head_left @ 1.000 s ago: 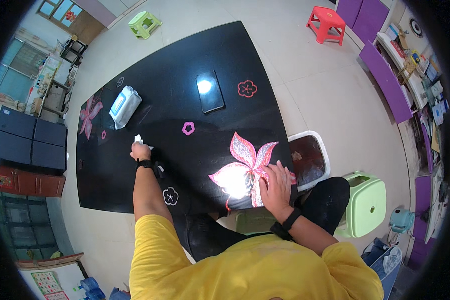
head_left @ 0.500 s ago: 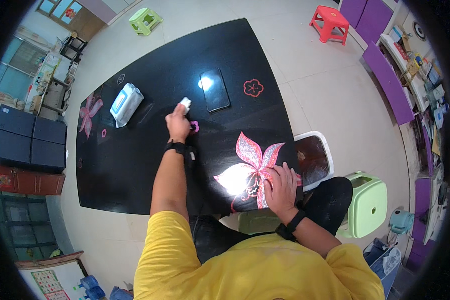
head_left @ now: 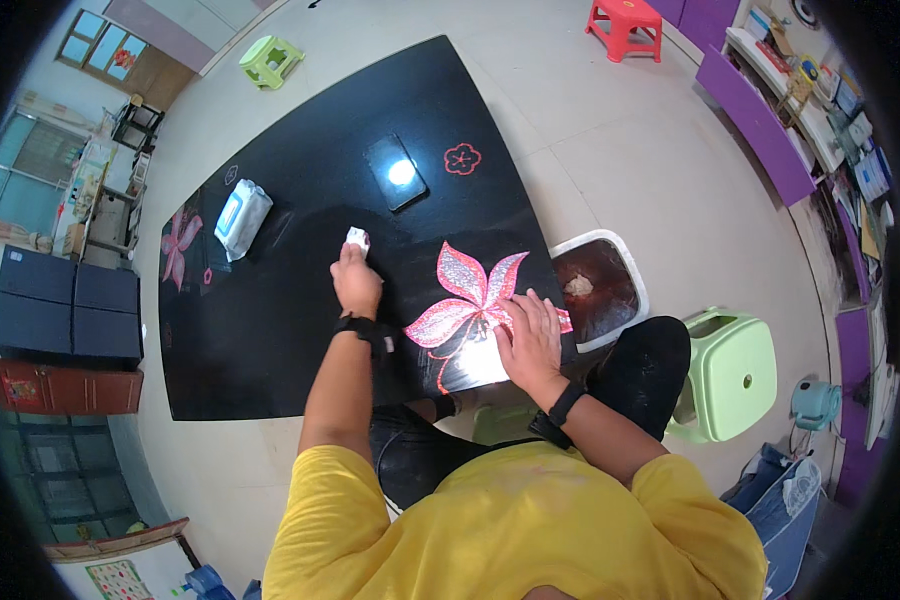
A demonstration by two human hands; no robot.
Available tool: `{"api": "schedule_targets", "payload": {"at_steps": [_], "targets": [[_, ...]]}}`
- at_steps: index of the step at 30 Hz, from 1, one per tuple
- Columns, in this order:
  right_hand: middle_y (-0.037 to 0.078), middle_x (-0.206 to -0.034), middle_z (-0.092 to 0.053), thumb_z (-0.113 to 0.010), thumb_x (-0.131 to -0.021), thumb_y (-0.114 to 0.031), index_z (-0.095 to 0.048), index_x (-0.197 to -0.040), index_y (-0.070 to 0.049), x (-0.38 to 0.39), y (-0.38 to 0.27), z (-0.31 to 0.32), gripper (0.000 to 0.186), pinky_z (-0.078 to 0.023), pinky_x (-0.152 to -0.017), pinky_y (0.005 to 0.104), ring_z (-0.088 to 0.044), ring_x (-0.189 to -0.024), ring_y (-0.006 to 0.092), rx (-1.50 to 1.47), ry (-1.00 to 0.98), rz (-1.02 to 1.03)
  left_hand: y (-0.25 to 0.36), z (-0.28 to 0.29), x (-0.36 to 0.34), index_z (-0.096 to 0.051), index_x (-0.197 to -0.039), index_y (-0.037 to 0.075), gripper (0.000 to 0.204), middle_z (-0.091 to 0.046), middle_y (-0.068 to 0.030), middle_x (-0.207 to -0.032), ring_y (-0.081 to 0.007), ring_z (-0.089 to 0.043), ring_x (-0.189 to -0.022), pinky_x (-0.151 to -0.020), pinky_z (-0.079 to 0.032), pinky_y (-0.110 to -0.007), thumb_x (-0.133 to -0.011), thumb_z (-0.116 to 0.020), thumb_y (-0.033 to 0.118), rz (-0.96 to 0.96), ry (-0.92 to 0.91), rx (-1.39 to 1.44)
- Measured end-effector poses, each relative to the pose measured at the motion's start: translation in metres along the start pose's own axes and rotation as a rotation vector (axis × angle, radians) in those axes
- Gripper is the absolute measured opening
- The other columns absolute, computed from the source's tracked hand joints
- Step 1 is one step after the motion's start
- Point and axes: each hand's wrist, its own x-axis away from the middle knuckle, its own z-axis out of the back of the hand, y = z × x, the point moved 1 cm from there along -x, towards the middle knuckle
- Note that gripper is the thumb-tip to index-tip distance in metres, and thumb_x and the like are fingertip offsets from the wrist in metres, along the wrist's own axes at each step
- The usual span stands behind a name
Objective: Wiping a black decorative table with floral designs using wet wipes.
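The right hand (head_left: 532, 335) lies flat near the edge of the black surface (head_left: 270, 330), fingers spread over a pink flower pattern. Farther left, the left hand (head_left: 355, 282) has its fingers pinching a small white wad (head_left: 356, 238) — crumpled, touching the surface. Wiping goes best with flat pressure and overlapping strokes — a judgement.

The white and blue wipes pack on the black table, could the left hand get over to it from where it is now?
Probably yes. The left hand, gripping a small white wad, has only bare black table between it and the white and blue wipes pack.
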Motion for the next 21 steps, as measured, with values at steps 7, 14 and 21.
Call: {"api": "schedule_targets", "payload": {"at_steps": [7,14,21], "targets": [[0.013,-0.123,-0.048,-0.059,-0.087,-0.022,-0.047,-0.127,-0.01,0.003,0.01,0.004,0.044,-0.024,-0.109,0.0469,-0.041,-0.124,0.0327,-0.165,0.04,-0.016,0.16,-0.016,0.01,-0.056,-0.118,0.001,0.042,-0.054,-0.0172,-0.127,-0.0408,-0.054,-0.094,-0.086,-0.045,-0.044,-0.076,-0.049,-0.002,-0.136,0.05,0.178],[0.014,-0.124,-0.049,-0.059,-0.086,-0.018,-0.051,-0.124,-0.011,-0.005,0.033,0.031,0.04,-0.029,-0.107,0.0462,-0.042,-0.123,0.034,-0.245,0.135,-0.029,0.185,-0.001,-0.025,-0.06,-0.112,0.003,0.037,-0.056,-0.0195,-0.125,-0.0411,-0.053,-0.1,-0.09,-0.042,-0.043,-0.079,-0.047,-0.005,-0.063,-0.141,0.487],[0.023,-0.134,-0.044,-0.053,-0.092,-0.019,-0.041,-0.134,-0.002,-0.02,0.075,0.011,0.048,-0.033,-0.105,0.0408,-0.042,-0.125,0.0379,-0.58,0.118,-0.287,0.182,-0.028,-0.041,-0.057,-0.125,0.005,0.048,-0.053,-0.0157,-0.131,-0.0376,-0.052,-0.103,-0.096,-0.04,-0.039,-0.079,-0.044,-0.005,-0.148,-0.006,0.314]]}}
